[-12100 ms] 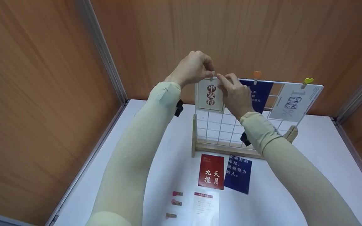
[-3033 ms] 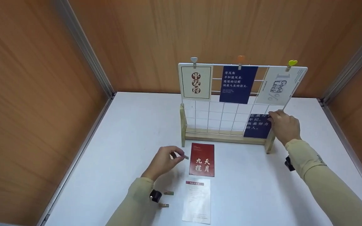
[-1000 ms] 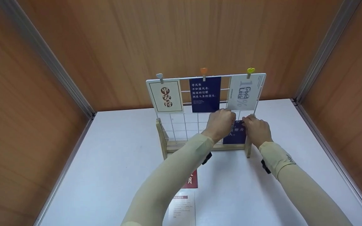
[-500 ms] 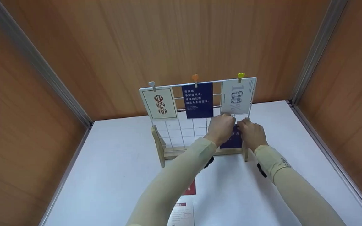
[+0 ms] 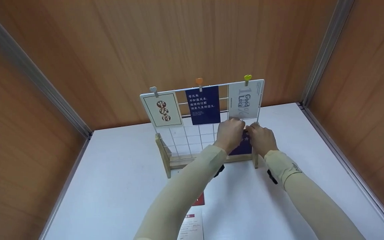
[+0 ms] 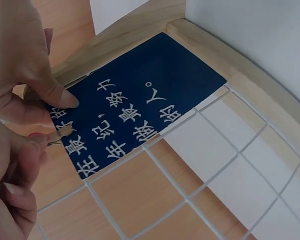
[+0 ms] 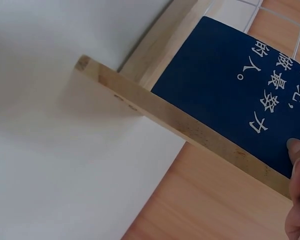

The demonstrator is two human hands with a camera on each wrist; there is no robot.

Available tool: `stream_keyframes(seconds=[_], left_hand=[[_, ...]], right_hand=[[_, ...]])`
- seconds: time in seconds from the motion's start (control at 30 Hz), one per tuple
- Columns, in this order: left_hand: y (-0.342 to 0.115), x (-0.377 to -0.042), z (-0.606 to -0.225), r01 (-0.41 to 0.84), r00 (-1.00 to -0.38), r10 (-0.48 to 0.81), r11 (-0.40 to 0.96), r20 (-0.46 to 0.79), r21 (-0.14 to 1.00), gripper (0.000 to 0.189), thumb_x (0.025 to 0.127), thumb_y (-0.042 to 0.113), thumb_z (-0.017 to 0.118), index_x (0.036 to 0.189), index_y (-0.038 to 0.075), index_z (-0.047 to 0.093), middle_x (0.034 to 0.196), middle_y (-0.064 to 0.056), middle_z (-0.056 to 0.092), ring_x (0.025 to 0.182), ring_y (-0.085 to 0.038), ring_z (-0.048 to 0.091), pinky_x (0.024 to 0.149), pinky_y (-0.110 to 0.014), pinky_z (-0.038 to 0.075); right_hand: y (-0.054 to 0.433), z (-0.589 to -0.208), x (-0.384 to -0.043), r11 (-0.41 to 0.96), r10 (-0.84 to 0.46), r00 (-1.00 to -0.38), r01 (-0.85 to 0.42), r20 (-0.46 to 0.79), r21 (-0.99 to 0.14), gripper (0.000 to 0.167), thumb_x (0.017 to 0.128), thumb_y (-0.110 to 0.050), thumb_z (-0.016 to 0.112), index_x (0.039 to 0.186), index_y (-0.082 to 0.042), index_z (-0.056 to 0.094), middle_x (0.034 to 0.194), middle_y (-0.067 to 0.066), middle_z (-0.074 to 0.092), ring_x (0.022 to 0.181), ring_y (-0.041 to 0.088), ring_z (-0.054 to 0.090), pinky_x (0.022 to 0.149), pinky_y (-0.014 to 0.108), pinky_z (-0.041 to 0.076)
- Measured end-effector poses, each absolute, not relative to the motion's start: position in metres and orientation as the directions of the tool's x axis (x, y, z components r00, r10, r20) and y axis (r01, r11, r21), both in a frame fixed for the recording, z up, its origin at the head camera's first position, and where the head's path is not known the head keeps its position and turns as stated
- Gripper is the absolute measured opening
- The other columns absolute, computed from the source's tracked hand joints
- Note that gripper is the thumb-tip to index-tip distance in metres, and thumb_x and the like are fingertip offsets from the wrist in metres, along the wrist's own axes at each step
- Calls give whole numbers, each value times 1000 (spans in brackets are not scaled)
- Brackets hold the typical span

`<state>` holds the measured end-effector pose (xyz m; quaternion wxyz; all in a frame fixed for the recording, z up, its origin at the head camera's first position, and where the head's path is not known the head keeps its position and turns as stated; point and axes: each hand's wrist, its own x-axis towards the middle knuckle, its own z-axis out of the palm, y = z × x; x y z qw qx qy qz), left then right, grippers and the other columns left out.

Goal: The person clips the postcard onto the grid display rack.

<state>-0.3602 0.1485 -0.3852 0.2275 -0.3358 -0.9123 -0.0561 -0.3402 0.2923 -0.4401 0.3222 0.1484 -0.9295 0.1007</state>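
A dark blue card (image 6: 135, 105) with white characters lies against the lower right of a white wire grid (image 6: 189, 197). Its top edge is pinched by my right hand (image 5: 263, 138), whose thumb (image 6: 65, 97) presses on its face. Close beside it, my left hand (image 5: 231, 135) pinches a small wooden clothespin (image 6: 60, 134) with a reddish end. The clothespin's tip sits at the card's top edge. In the head view both hands cover the upper part of this card. Only the right fingertips (image 7: 299, 150) show in the right wrist view.
Above hang a cream card (image 5: 163, 110), another blue card (image 5: 202, 105) and a Good Luck card (image 5: 244, 100), each under a heart-topped clip. The grid stands on a wooden base (image 5: 180, 162). My left arm partly hides a red card (image 5: 199, 200) and a printed sheet (image 5: 192, 226).
Both hands left the cream card's clip at upper left. The lower blue card went from table to grid in my right hand. My left hand brought a clothespin up to its top edge.
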Motion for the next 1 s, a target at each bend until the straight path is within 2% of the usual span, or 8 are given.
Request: stream_keyframes(seconds=[0.17, 0.37, 0.7, 1.0], left_hand=[[147, -357, -392, 596, -704, 520, 803, 484, 5, 9, 89, 9, 69, 93, 14, 75, 84, 0, 71, 70, -14, 69, 57, -30, 54], [145, -349, -397, 569, -736, 470, 820, 488, 67, 14, 92, 11, 66, 103, 15, 74, 93, 0, 74, 71, -16, 71, 56, -31, 55], [127, -336, -394, 617, -723, 524, 782, 449, 82, 31, 90, 14, 65, 121, 17, 70, 117, -2, 69, 83, -18, 71, 63, -32, 57], [102, -327, -387, 699, -679, 567, 693, 466, 176, 26, 90, 12, 67, 115, 14, 72, 110, -2, 65, 93, -14, 66, 77, -30, 57]], right_hand=[[291, -441, -339, 933, -216, -760, -345, 613, -99, 11, 89, 0, 71, 99, 4, 68, 88, 17, 68, 60, 29, 66, 52, 41, 54], [288, -439, -338, 942, -224, -771, -328, 597, -71, 12, 91, -2, 70, 100, 4, 68, 88, 16, 66, 62, 30, 66, 53, 40, 54], [288, -435, -334, 956, -208, -806, -288, 555, -60, 14, 93, 0, 65, 106, 4, 66, 100, 21, 66, 66, 35, 67, 56, 46, 55], [285, -433, -331, 961, -169, -856, -254, 488, -113, 22, 92, -1, 65, 113, 7, 62, 106, 25, 63, 65, 38, 65, 58, 50, 55]])
